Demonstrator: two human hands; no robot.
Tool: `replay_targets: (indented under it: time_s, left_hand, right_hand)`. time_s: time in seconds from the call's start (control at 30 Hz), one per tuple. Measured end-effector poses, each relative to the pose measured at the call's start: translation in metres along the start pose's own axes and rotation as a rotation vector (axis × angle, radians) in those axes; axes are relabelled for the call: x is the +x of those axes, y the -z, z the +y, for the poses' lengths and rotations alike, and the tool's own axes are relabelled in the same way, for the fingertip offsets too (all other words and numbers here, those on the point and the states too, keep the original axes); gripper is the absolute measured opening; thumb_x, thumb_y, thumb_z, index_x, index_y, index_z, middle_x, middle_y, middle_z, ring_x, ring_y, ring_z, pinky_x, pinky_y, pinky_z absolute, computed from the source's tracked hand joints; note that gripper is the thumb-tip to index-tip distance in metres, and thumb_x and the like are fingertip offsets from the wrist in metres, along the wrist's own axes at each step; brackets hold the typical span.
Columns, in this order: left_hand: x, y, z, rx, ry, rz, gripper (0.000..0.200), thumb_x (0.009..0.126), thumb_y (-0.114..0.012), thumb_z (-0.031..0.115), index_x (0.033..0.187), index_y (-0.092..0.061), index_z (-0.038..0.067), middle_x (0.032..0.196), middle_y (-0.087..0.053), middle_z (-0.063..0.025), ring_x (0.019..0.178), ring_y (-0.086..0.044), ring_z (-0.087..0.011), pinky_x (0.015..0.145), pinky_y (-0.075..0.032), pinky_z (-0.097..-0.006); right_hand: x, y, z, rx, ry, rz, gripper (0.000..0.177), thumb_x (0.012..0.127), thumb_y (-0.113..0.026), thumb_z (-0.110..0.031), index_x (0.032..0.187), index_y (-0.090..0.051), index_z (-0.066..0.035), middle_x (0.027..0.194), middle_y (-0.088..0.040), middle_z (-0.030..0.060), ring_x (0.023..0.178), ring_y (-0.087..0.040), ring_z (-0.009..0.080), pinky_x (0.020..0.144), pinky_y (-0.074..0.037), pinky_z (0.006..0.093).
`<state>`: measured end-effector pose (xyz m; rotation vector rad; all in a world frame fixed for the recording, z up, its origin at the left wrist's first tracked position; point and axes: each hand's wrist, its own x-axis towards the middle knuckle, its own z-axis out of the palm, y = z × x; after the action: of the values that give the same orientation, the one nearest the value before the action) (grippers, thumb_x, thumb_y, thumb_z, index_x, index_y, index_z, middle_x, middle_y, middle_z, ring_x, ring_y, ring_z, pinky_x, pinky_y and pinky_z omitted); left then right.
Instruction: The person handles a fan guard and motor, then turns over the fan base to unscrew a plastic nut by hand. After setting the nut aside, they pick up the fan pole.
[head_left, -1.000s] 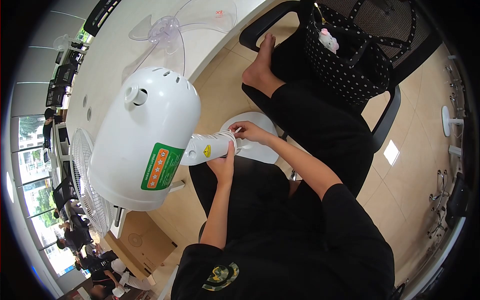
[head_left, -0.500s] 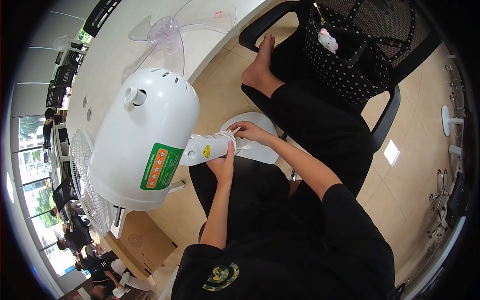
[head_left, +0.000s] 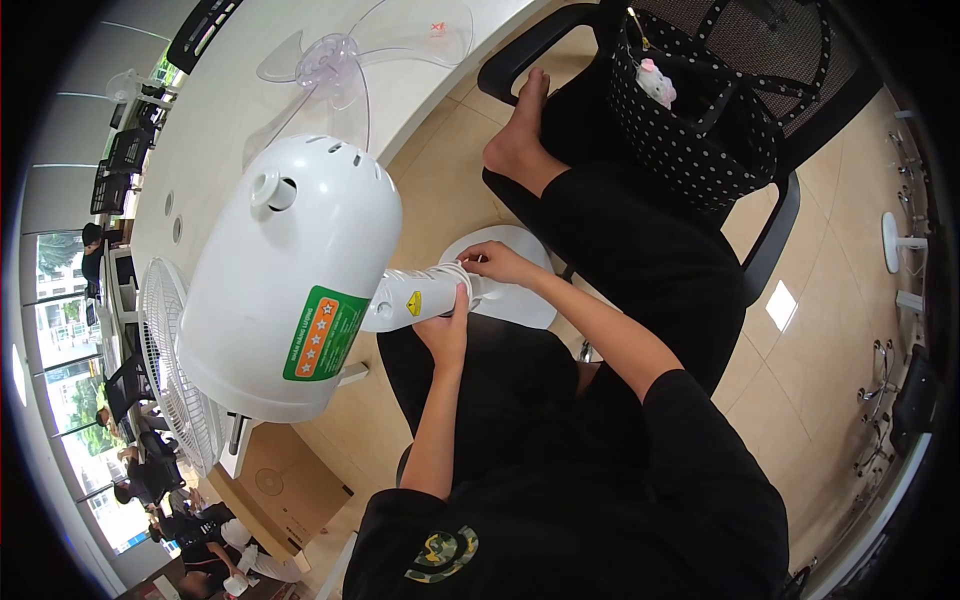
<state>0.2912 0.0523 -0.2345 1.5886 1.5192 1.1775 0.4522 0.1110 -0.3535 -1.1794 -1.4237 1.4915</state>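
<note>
A white electric fan stands in front of me, its rounded motor housing [head_left: 285, 270] with a green label filling the left of the view. Below the housing its neck [head_left: 400, 300] carries a yellow warning sticker. Several turns of white power cord [head_left: 455, 272] are wound around the neck. My left hand [head_left: 445, 330] grips the neck from below, thumb against the cord turns. My right hand [head_left: 495, 263] pinches the cord at the far side of the neck, fingertips together. Partly behind that hand lies the round white base [head_left: 525, 300].
A clear fan blade [head_left: 330, 62] lies on the white table [head_left: 220, 130], near a white fan grille [head_left: 175, 370]. A cardboard box [head_left: 285, 490] is on the lower left. A polka-dot bag [head_left: 690, 130] rests on a black mesh chair [head_left: 780, 215]. People sit farther off.
My right fingers have shifted slightly at the cord, and the fan housing has moved a touch to the right. My left hand keeps its hold on the neck.
</note>
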Motion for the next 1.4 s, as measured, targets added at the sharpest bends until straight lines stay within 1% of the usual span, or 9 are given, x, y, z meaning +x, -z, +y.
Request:
replay_targets:
  time_s: [0.27,0.37,0.67,0.77,0.87,0.97,1.07,1.27,1.4]
  left_hand:
    - [-0.001,0.001,-0.005,-0.037,0.017,-0.016,0.057,0.084,-0.083,0.013,0.129,-0.055,-0.006,0.122,-0.066,-0.0187,0.112,-0.066,-0.028,0.099,-0.05,-0.0396]
    - [0.0,0.001,-0.002,-0.011,0.016,-0.019,0.058,0.083,-0.083,0.013,0.129,-0.054,-0.006,0.123,-0.065,-0.0187,0.113,-0.066,-0.0279,0.1,-0.05,-0.0397]
    - [0.0,0.001,0.001,-0.056,0.034,-0.021,0.058,0.083,-0.083,0.013,0.13,-0.055,-0.007,0.124,-0.065,-0.0193,0.114,-0.065,-0.0286,0.102,-0.049,-0.04]
    - [-0.001,0.003,-0.007,-0.008,0.024,-0.024,0.058,0.083,-0.083,0.013,0.129,-0.055,-0.007,0.124,-0.065,-0.0196,0.114,-0.066,-0.0292,0.101,-0.049,-0.0402]
    - [-0.001,0.003,-0.002,0.003,0.023,-0.036,0.057,0.084,-0.083,0.013,0.129,-0.055,-0.007,0.124,-0.065,-0.02,0.114,-0.066,-0.0294,0.101,-0.049,-0.0403]
    - [-0.002,0.004,-0.007,0.008,-0.004,-0.038,0.055,0.083,-0.083,0.012,0.127,-0.055,-0.006,0.122,-0.065,-0.0193,0.113,-0.066,-0.029,0.101,-0.049,-0.0404]
    - [-0.004,0.005,-0.005,-0.012,-0.024,-0.036,0.054,0.083,-0.083,0.012,0.126,-0.056,-0.006,0.12,-0.066,-0.0184,0.112,-0.065,-0.0286,0.1,-0.049,-0.0401]
    - [-0.009,0.012,0.004,-0.038,-0.063,-0.029,0.047,0.084,-0.084,0.014,0.119,-0.061,-0.007,0.116,-0.068,-0.0183,0.107,-0.066,-0.0283,0.098,-0.048,-0.0389]
    - [-0.019,0.017,-0.004,0.033,-0.089,-0.068,0.053,0.081,-0.085,0.012,0.123,-0.058,-0.005,0.116,-0.067,-0.0171,0.106,-0.067,-0.0277,0.097,-0.051,-0.039]
  right_hand:
    - [-0.005,0.002,-0.024,0.008,-0.116,-0.023,0.029,0.095,-0.069,-0.02,0.117,-0.073,-0.002,0.096,-0.075,0.0131,0.073,-0.068,0.0162,0.07,-0.054,0.0314]
    - [-0.004,0.004,-0.019,-0.093,-0.06,-0.044,0.029,0.094,-0.07,-0.019,0.117,-0.073,-0.001,0.098,-0.074,0.0129,0.071,-0.068,0.016,0.069,-0.054,0.0314]
    - [-0.001,-0.001,-0.001,0.053,0.006,0.001,0.034,0.088,-0.071,-0.015,0.12,-0.071,-0.003,0.106,-0.071,0.0112,0.081,-0.068,0.0182,0.077,-0.054,0.0314]
    - [0.0,-0.01,0.017,-0.047,0.125,0.098,0.033,0.089,-0.07,-0.017,0.119,-0.071,-0.004,0.106,-0.07,0.0098,0.078,-0.065,0.0173,0.077,-0.053,0.0304]
    - [-0.002,-0.004,-0.011,-0.008,-0.015,0.06,0.031,0.092,-0.068,-0.021,0.118,-0.072,-0.005,0.101,-0.071,0.0087,0.076,-0.062,0.0164,0.075,-0.053,0.0302]
    - [-0.004,0.0,-0.015,-0.052,-0.002,0.006,0.03,0.095,-0.066,-0.024,0.118,-0.072,-0.006,0.094,-0.071,0.0072,0.074,-0.061,0.0155,0.074,-0.053,0.0308]
    - [-0.006,0.0,-0.023,-0.002,-0.121,-0.034,0.031,0.095,-0.066,-0.024,0.119,-0.072,-0.006,0.089,-0.07,0.0072,0.076,-0.063,0.0147,0.073,-0.054,0.0308]
    - [-0.003,0.001,-0.034,-0.04,-0.246,-0.154,0.036,0.096,-0.063,-0.025,0.127,-0.065,-0.006,0.096,-0.071,0.0096,0.082,-0.069,0.0163,0.074,-0.055,0.0305]
    - [-0.008,-0.003,-0.024,-0.07,-0.315,-0.191,0.038,0.097,-0.058,-0.025,0.128,-0.063,-0.004,0.102,-0.071,0.0113,0.084,-0.071,0.0182,0.075,-0.056,0.0315]
